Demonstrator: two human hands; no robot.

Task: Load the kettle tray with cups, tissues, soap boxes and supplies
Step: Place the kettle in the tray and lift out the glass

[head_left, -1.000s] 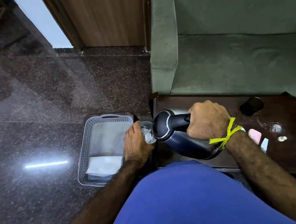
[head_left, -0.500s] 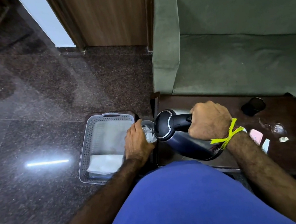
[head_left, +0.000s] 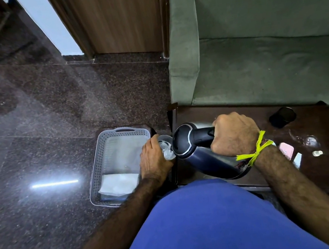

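Place: a furnished guest room or home sitting area.
Seating: green upholstered armchair [head_left: 255, 51] behind a dark wooden side table [head_left: 325, 164].
Floor: polished dark granite floor [head_left: 34, 143].
Entry: wooden door [head_left: 117, 16] beside the armchair's arm.

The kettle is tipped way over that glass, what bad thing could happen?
The kettle leans spout-first at the small glass in the left hand, so water might spill onto those fingers. The glass sits past the table edge, over the grey tray, so drips could wet the white tissue inside.
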